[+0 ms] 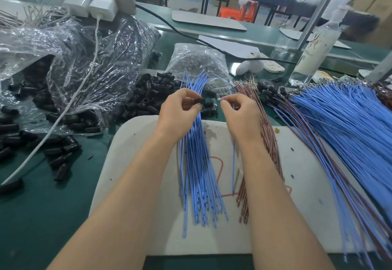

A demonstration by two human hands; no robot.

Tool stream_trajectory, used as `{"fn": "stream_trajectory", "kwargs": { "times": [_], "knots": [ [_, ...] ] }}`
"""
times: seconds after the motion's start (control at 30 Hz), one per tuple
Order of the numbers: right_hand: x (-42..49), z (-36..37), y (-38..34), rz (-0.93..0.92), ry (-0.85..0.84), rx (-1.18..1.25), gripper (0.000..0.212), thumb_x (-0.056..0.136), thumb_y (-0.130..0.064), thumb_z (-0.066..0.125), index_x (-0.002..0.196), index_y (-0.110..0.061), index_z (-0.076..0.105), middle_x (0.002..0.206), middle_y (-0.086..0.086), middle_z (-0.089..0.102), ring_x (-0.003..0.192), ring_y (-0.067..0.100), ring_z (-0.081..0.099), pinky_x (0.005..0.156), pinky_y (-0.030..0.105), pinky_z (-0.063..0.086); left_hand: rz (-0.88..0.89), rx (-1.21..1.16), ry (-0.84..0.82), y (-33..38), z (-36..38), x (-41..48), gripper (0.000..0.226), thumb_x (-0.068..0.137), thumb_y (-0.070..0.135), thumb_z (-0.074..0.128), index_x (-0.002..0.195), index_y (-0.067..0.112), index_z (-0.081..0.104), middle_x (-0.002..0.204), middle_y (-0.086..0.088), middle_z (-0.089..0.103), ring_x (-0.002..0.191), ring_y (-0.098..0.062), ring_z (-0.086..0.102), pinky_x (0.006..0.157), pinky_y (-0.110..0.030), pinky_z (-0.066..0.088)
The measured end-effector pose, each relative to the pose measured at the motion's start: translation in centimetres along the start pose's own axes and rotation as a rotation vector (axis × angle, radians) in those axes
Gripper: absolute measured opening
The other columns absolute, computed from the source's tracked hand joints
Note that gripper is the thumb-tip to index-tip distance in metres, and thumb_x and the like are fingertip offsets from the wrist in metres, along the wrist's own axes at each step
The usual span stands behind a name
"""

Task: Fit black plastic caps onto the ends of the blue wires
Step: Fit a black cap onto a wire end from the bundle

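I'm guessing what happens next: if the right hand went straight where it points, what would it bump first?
Probably the black cap pinched in the left hand. The right hand pinches a blue wire and points left at it across a gap, though depth is unclear.

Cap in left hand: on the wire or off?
Off. Left hand pinches the black cap; the blue wire in the right hand sits apart from it.

Bare room on the white board (131,163) left of the middle blue wires (197,174). Crowded further left with black caps (148,96), a crinkly bag (89,57) and a white cord (63,117). Blocked on the right by brown wires (269,138) and a big blue pile (350,129).
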State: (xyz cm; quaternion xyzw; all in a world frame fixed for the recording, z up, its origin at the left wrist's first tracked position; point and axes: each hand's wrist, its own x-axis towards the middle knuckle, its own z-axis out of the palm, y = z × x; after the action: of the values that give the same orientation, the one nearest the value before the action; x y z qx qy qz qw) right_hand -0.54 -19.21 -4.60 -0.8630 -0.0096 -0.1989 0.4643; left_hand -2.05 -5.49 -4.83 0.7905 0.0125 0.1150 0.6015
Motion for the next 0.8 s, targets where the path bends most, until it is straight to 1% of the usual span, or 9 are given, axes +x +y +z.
{"fn": "stream_trajectory", "kwargs": {
  "times": [0.07,0.2,0.27,0.33,0.4,0.53,0.6,0.67,0.8],
  "knots": [
    [-0.3,0.2,-0.7,-0.07,-0.075,0.048,0.006,0.088,-0.023,0.065,0.083,-0.02,0.068,0.074,-0.012,0.063,0.07,0.001,0.056,0.066,0.01,0.041,0.049,0.052,0.024,-0.1,0.1,0.0,0.013,0.087,0.008,0.064,0.099,0.011,0.066,0.092,-0.001,0.069,0.086,-0.013,0.064,0.084,-0.021,0.05],
    [-0.4,0.7,-0.7,-0.11,-0.133,0.007,0.016,0.085,-0.027,0.068,0.085,-0.012,0.074,0.068,-0.008,0.062,0.062,0.003,0.05,0.061,0.015,0.036,0.151,0.139,0.041,0.0,0.4,-0.2,0.009,0.087,0.008,0.064,0.093,0.014,0.065,0.08,0.012,0.063,0.079,-0.004,0.06,0.072,-0.005,0.044],
    [-0.4,0.7,-0.7,-0.111,-0.105,-0.031,0.013,0.085,-0.025,0.069,0.083,-0.013,0.073,0.064,-0.01,0.057,0.059,0.003,0.047,0.057,0.012,0.033,0.198,0.183,0.035,0.0,0.6,-0.3,0.009,0.087,0.007,0.063,0.093,0.013,0.064,0.082,0.008,0.064,0.079,-0.007,0.061,0.074,-0.011,0.046],
    [-0.3,0.6,-0.7,-0.067,-0.118,0.012,0.009,0.084,-0.021,0.069,0.08,-0.014,0.072,0.067,-0.007,0.061,0.063,0.006,0.053,0.061,0.015,0.04,0.237,0.208,0.028,0.0,0.7,-0.4,0.009,0.086,0.005,0.062,0.094,0.01,0.065,0.087,0.001,0.066,0.082,-0.014,0.062,0.078,-0.019,0.048],
    [-0.1,0.3,-0.6,0.039,-0.173,0.171,0.009,0.085,-0.016,0.068,0.076,-0.015,0.069,0.066,-0.005,0.064,0.064,0.007,0.057,0.063,0.021,0.045,0.262,0.198,0.018,0.2,0.6,-0.4,0.012,0.086,0.003,0.061,0.093,0.011,0.065,0.086,0.003,0.066,0.084,-0.013,0.062,0.079,-0.019,0.048],
    [0.2,0.3,-0.8,0.329,-0.251,0.708,0.019,0.087,-0.001,0.061,0.071,-0.011,0.064,0.053,-0.004,0.057,0.049,0.003,0.051,0.051,0.015,0.042,0.215,0.062,-0.029,0.7,0.4,-0.4,0.013,0.087,0.005,0.063,0.093,0.016,0.065,0.085,0.007,0.066,0.087,-0.011,0.065,0.081,-0.017,0.051],
    [0.5,-0.1,-0.7,0.442,-0.221,0.869,0.018,0.088,0.0,0.06,0.072,-0.009,0.063,0.053,-0.003,0.057,0.047,0.003,0.051,0.048,0.013,0.043,0.171,0.002,-0.04,0.8,0.2,-0.3,0.013,0.087,0.005,0.063,0.092,0.017,0.065,0.088,0.004,0.067,0.087,-0.012,0.065,0.082,-0.019,0.051],
    [1.1,-0.9,0.1,0.485,-0.087,0.832,0.017,0.087,-0.003,0.062,0.073,-0.011,0.063,0.056,-0.003,0.056,0.048,0.005,0.048,0.048,0.014,0.043,0.125,-0.049,-0.024,0.6,-0.3,-0.3,0.013,0.087,0.006,0.064,0.091,0.018,0.065,0.091,0.001,0.069,0.086,-0.011,0.065,0.083,-0.02,0.052],
    [1.1,-1.5,1.5,0.344,0.149,0.338,0.02,0.088,-0.02,0.064,0.069,-0.02,0.06,0.062,-0.005,0.055,0.056,0.007,0.046,0.061,0.023,0.04,0.02,-0.248,0.022,0.6,-0.8,-0.2,0.011,0.088,0.009,0.065,0.09,0.02,0.065,0.09,0.002,0.07,0.083,-0.005,0.065,0.082,-0.018,0.051]
  ]
}}
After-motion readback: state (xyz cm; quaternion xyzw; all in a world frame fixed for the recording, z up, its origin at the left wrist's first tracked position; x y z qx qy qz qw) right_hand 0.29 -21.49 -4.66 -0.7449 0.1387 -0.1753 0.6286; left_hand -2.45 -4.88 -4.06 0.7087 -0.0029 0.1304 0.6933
